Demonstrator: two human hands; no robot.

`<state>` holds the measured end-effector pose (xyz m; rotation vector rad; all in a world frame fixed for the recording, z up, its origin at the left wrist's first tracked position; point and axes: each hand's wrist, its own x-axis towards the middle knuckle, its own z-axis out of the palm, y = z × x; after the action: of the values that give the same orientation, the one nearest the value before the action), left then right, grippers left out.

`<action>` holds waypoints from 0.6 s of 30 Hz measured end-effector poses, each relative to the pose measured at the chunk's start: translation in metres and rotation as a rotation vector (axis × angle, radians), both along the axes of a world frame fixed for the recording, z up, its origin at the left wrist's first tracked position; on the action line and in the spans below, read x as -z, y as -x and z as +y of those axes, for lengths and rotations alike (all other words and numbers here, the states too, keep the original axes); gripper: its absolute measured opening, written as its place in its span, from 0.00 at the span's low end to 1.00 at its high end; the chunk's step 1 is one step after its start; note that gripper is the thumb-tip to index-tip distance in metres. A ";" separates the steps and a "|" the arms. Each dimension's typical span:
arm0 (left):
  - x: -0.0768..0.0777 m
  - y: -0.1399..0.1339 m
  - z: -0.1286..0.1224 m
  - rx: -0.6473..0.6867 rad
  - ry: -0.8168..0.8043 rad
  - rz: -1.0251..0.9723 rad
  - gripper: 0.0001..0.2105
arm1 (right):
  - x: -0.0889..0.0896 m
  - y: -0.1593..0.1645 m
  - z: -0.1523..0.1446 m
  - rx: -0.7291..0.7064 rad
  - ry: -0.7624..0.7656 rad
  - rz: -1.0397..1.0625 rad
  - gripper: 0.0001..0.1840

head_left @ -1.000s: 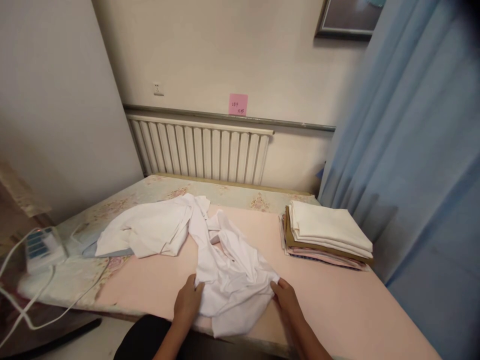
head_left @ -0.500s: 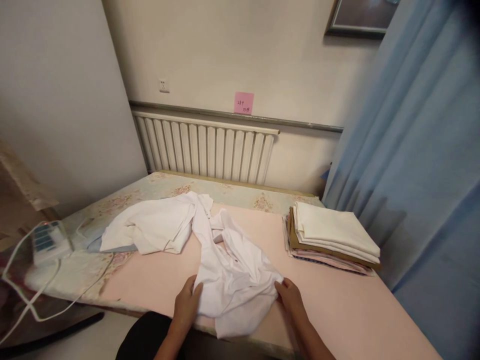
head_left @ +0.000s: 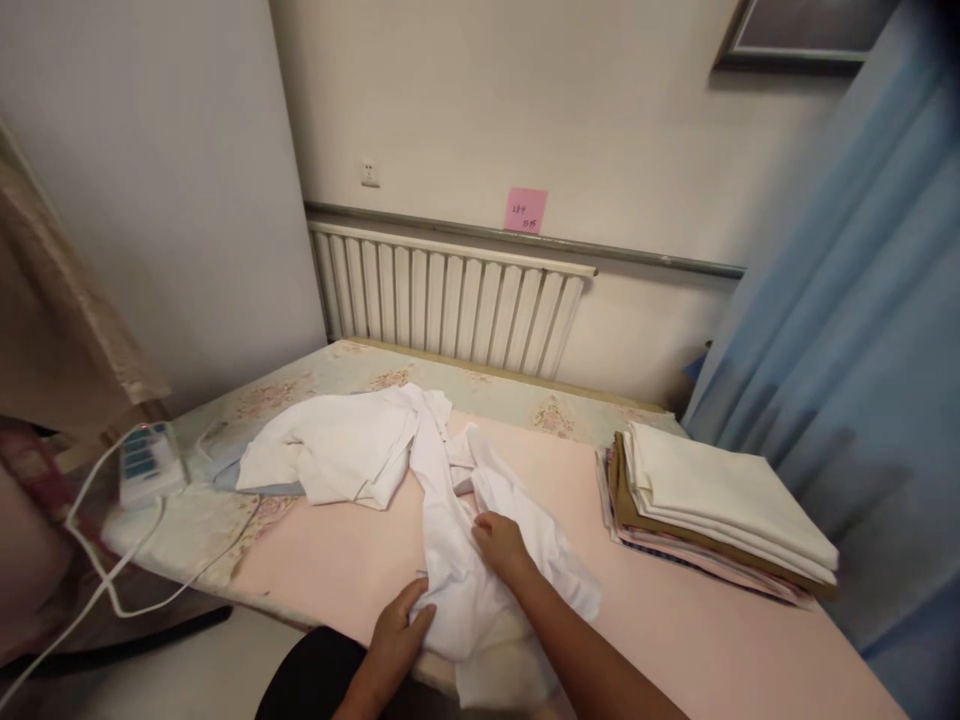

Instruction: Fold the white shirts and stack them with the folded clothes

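A thin, crumpled white cloth garment lies toward the near side of a flat pink cloth sheet, left of a neat stack of folded cream, brown and pink fabrics. Its long axis slants from far left to near right. A narrow strip of it points to the far left, reaching a loose heap of white cloth; a second, wider part spreads toward the near right.

Where the strip meets the heap, white runs into white, and I cannot tell whether they overlap or merely touch. The right forearm covers part of the garment's near right portion, and the near flap is dim and soft-edged, so its exact end is hard to make out. Along the near edge, a rounded black object is cut off by the bottom of the view.

The left hand is narrow, gripping the garment's near left edge with the thumb uppermost. The right hand reaches across the garment's middle, its fingers curled close together and their tips against the cloth; whether they pinch a fold or only press it, I cannot tell.
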<state>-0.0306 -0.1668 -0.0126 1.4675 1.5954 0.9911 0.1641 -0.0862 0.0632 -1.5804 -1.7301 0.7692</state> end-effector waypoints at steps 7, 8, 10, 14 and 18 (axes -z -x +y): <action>-0.012 -0.002 -0.008 0.229 -0.155 0.071 0.16 | 0.020 0.061 0.036 0.018 0.060 -0.021 0.18; -0.014 -0.003 -0.009 0.232 -0.162 0.088 0.15 | 0.021 0.064 0.038 0.002 0.085 0.002 0.15; -0.019 -0.004 -0.011 0.233 -0.161 0.113 0.15 | 0.019 0.062 0.039 -0.043 0.123 0.072 0.09; -0.024 -0.005 -0.013 0.253 -0.158 0.121 0.16 | -0.001 0.028 0.028 -0.089 0.104 0.272 0.18; -0.022 -0.004 -0.014 0.265 -0.144 0.106 0.18 | -0.025 -0.033 -0.009 -0.029 0.022 0.741 0.25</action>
<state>-0.0269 -0.1805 0.0094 1.8026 1.3789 0.9023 0.1972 -0.0947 0.0879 -1.0734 -1.1955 1.2020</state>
